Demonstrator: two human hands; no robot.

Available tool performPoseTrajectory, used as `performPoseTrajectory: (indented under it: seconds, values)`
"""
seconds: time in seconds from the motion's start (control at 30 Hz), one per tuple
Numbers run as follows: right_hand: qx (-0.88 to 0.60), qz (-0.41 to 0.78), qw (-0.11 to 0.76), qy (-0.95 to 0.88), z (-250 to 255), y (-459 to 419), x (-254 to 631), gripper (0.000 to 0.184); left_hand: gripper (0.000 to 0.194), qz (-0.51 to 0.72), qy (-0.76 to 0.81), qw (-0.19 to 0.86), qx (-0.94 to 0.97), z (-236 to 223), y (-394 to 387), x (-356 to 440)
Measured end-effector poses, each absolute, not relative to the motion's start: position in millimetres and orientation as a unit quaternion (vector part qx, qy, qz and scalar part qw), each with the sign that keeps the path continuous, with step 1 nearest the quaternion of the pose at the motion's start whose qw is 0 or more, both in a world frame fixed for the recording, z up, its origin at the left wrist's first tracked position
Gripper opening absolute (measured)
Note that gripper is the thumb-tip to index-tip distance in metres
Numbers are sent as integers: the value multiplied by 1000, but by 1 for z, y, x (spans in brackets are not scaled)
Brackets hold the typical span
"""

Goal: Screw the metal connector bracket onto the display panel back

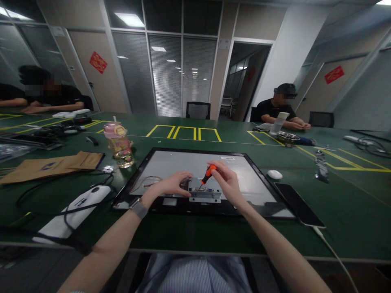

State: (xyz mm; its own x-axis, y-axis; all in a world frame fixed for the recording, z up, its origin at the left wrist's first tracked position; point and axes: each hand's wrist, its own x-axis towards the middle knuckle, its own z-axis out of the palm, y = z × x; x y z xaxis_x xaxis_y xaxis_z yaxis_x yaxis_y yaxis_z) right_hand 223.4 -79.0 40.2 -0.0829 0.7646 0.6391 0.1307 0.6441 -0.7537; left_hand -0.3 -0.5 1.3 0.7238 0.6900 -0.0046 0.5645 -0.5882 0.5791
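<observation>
A flat display panel (244,175) with a black frame and a grey back lies on the green table in front of me. Near its front edge sits a metal bracket (205,196) with connectors along it. My left hand (174,184) grips the bracket's left end, thumb in front and fingers behind; a dark part shows between them. In my right hand (226,182) is an orange and black screwdriver (208,175), pinched by its handle. It slants down to the left, with its tip at the bracket; the exact contact point is too small to tell.
On the left are a white power strip (76,211) with black cables, a paper bag (51,167) and a drink bottle (119,144). To the right lie a phone (299,204) on a cable and a white case (274,174). Other people sit across the table.
</observation>
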Motion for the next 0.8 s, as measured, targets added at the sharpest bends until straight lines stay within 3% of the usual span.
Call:
performPoseTrajectory:
  seconds: [0.13,0.4,0.57,0.8]
  values:
    - [-292,317,566,-702,42,-83,222,33,74,108,352,274,888,-1,1,0]
    - [-332,244,586,-698,42,-82,223,22,74,107,354,274,888,-2,1,-1]
    - [-294,301,562,-712,41,-82,224,34,74,108,351,281,886,-1,1,-1]
    - [-342,198,574,-717,43,-83,223,24,72,114,346,281,888,-1,0,-1]
